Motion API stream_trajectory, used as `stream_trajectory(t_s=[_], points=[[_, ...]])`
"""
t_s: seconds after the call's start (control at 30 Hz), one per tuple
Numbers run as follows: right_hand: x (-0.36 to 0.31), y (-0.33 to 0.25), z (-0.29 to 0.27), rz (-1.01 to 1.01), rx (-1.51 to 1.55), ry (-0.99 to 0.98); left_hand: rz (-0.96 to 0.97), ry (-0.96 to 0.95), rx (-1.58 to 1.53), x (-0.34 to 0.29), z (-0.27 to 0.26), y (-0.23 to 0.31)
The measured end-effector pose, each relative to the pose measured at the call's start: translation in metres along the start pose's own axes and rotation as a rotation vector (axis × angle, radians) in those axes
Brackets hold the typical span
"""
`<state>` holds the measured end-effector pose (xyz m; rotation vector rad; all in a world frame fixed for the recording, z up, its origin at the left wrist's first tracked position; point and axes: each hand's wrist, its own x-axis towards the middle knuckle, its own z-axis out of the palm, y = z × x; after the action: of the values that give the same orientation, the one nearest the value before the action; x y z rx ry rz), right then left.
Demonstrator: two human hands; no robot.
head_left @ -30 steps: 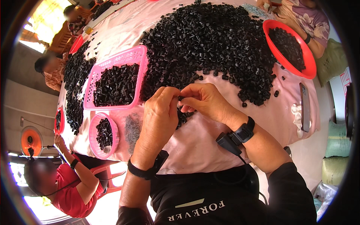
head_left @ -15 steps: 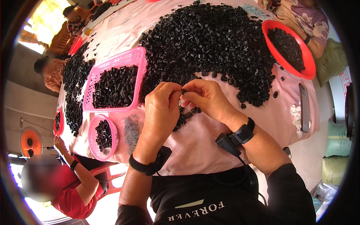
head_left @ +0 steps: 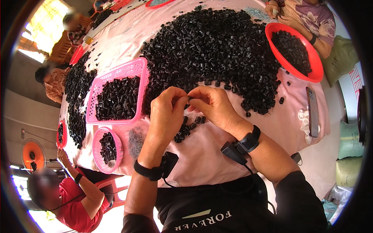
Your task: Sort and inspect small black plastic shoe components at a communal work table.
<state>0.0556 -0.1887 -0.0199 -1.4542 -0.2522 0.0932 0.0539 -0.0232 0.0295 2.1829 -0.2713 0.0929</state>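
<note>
1. Head view: the left hand (head_left: 168, 112) and right hand (head_left: 213, 105) meet fingertip to fingertip, both pinching one small black part (head_left: 190, 97) above the near edge of the table (head_left: 202, 155).
2. This looks like fitting or checking a single piece; next likely calls for a clean release.
3. The black pile (head_left: 217, 50) covers the table's middle; a pink basket (head_left: 118, 93) sits toward its left edge.
</note>
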Motion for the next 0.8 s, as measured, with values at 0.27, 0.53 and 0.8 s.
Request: stream_trajectory(t_s=[0.27, 0.53, 0.8], points=[[0.003, 0.004, -0.005, 0.031, 0.096, 0.104, 0.260, 0.070, 0.055, 0.008, 0.011, 0.002], [0.008, -0.005, -0.007, -0.043, 0.065, 0.289, 0.319, -0.002, 0.182, 0.011, 0.015, -0.026], [0.013, 0.014, -0.017, -0.090, -0.117, 0.369, 0.287, -0.070, 0.535, -0.001, -0.006, -0.028]])
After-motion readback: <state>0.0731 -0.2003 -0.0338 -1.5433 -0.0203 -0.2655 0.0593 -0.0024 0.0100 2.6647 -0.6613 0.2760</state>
